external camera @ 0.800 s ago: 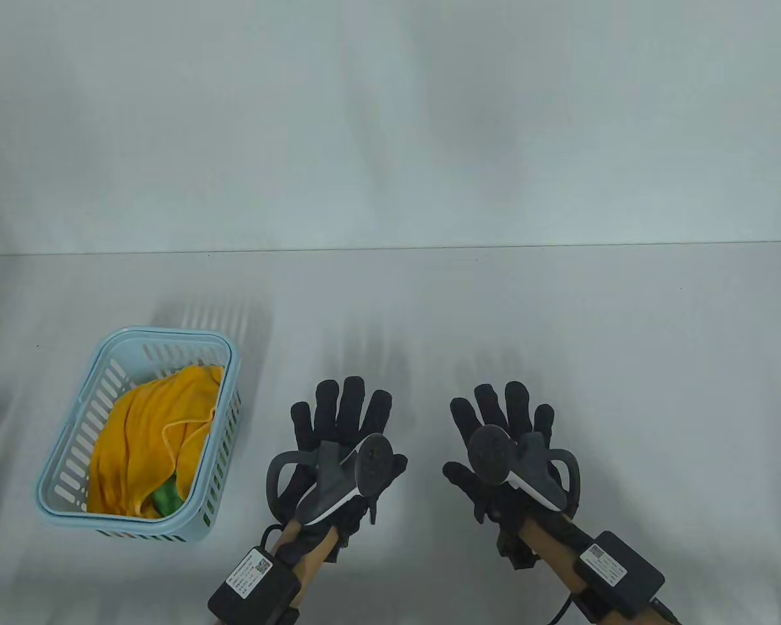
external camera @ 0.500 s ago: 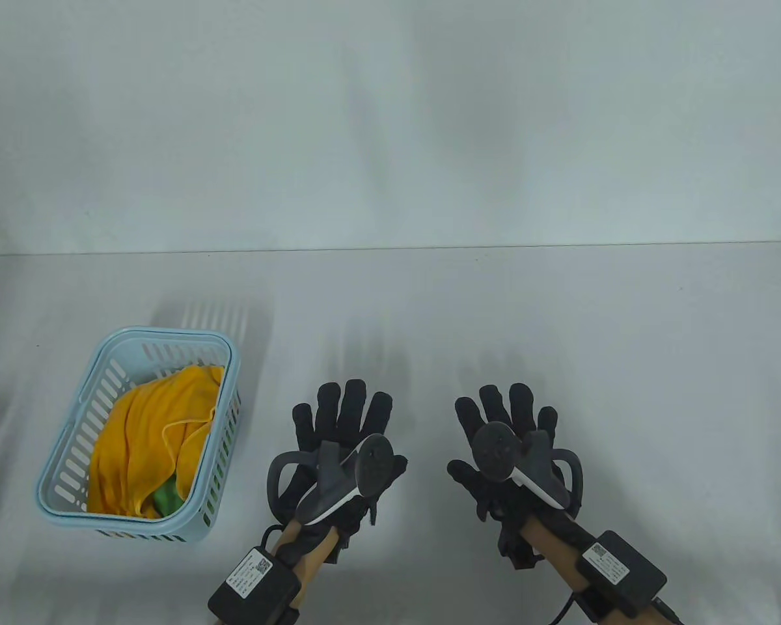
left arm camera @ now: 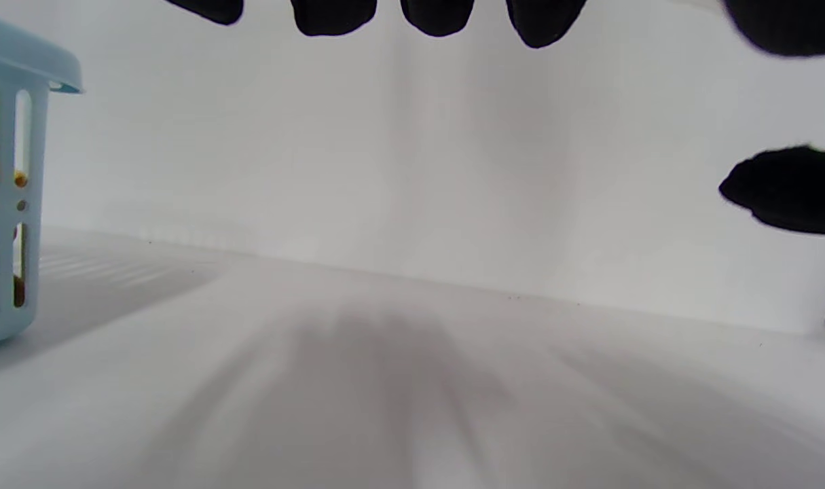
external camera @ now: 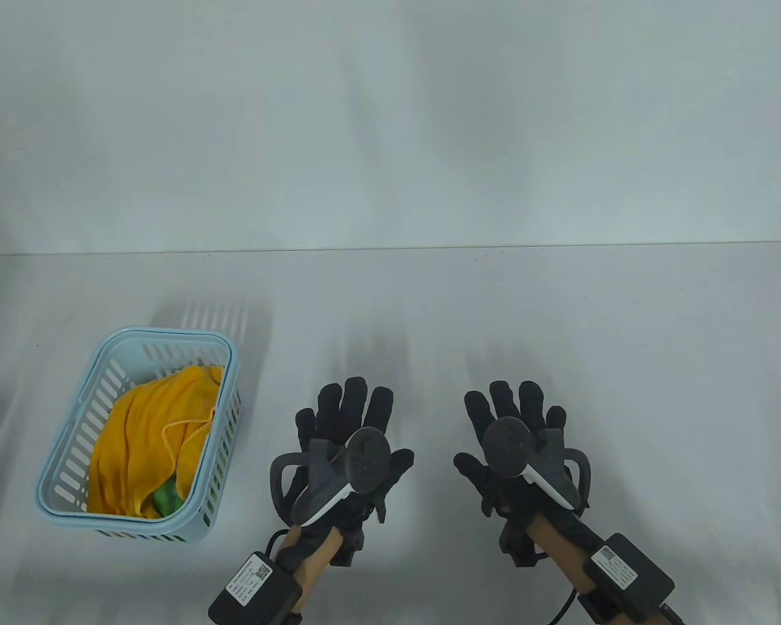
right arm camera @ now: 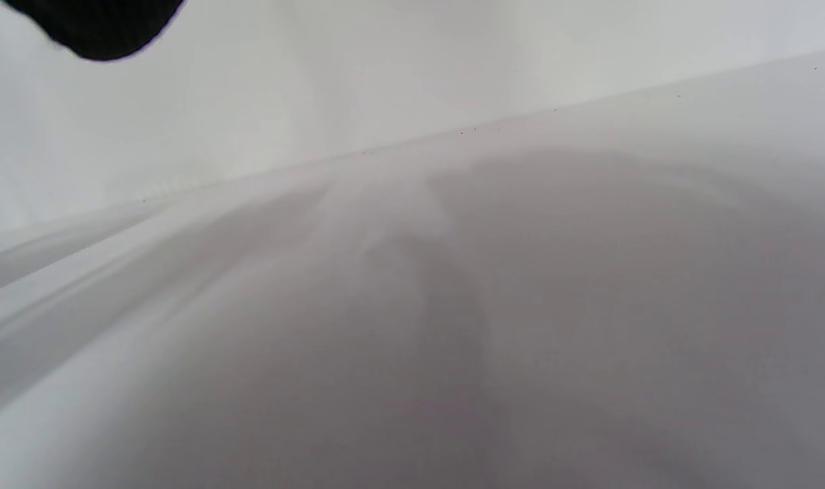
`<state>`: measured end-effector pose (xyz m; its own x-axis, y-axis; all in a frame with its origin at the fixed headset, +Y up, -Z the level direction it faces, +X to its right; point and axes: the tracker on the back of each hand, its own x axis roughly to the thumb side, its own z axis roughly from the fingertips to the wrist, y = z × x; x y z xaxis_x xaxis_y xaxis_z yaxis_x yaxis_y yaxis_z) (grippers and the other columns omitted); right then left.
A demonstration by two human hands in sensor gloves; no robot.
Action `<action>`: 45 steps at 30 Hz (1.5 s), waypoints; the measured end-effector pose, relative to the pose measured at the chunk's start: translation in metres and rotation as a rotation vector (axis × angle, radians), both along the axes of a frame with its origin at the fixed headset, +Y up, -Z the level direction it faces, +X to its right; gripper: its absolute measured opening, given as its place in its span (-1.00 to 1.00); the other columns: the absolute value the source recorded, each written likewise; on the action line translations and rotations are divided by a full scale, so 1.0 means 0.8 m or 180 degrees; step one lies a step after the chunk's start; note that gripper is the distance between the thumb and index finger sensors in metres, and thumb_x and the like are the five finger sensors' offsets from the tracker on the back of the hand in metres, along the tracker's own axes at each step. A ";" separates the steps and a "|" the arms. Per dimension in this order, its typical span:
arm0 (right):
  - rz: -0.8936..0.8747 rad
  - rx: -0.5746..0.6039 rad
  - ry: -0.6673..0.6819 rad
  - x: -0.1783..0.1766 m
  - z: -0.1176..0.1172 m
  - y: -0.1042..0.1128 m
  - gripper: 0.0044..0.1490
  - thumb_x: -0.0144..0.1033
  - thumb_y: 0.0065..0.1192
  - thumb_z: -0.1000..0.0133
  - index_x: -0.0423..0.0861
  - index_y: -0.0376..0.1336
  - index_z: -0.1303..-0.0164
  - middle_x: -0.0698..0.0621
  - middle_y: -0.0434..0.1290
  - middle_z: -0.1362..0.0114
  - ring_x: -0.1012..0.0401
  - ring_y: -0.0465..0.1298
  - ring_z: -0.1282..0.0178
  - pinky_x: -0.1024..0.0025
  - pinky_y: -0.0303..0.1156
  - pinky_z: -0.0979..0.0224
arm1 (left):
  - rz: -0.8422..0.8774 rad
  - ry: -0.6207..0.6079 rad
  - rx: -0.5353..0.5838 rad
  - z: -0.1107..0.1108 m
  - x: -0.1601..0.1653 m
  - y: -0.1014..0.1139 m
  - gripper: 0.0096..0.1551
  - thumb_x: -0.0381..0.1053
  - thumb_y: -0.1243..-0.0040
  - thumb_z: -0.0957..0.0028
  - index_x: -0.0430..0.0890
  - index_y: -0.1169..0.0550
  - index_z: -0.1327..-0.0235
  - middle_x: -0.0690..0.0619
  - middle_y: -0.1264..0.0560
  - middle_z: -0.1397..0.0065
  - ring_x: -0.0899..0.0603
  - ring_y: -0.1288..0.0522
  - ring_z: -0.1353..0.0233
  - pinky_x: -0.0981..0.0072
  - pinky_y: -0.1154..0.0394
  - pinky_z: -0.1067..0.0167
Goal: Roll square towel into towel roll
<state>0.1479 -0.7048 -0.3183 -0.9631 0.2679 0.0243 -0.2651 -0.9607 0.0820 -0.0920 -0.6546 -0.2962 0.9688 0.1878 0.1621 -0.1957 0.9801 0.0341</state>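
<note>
White cloth-covered table (external camera: 560, 338), pale blue slotted basket (external camera: 62, 478) standing on its left side, faint creases and shadows across the cloth

No readable text anywhere. White labels with a QR-style code and tiny print sit on the black box at the left wrist (external camera: 255, 576) and the black box at the right wrist (external camera: 618, 565); print too small to read. Wrist views show no markings.

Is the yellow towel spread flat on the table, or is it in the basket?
In the basket: the yellow towel lies crumpled inside it, over something green. Neither hand touches it.
</note>
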 end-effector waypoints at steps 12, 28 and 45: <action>-0.0114 -0.0003 -0.0026 0.003 0.002 0.005 0.10 0.37 0.06 0.20 0.47 -0.44 -0.35 0.30 -0.45 -0.65 0.02 -0.51 -0.70 -0.29 -0.47 -0.58 | 0.0157 0.0267 0.0103 -0.014 -0.056 0.096 0.06 0.48 -0.04 0.22 0.23 -0.05 -0.61 0.02 0.08 -0.76 -0.38 0.05 -0.73 -0.46 0.00 -0.51; -0.0170 -0.0082 -0.0055 0.006 0.001 0.002 0.09 0.36 0.06 0.20 0.46 -0.42 -0.36 0.28 -0.43 -0.66 0.02 -0.48 -0.71 -0.28 -0.44 -0.59 | 0.0198 0.1360 -0.0562 -0.068 -0.240 0.115 0.06 0.46 -0.06 0.22 0.23 -0.05 -0.61 0.03 0.04 -0.76 -0.37 0.02 -0.73 -0.42 -0.06 -0.52; -0.0215 -0.0161 -0.0109 0.016 -0.005 0.001 0.08 0.35 0.06 0.19 0.45 -0.39 -0.38 0.27 -0.40 -0.67 0.00 -0.43 -0.72 -0.28 -0.40 -0.60 | -0.0320 0.2061 -0.1914 -0.110 -0.324 -0.005 0.16 0.49 -0.14 0.34 0.15 -0.10 -0.59 -0.01 -0.16 -0.71 -0.37 -0.35 -0.60 -0.30 -0.33 -0.43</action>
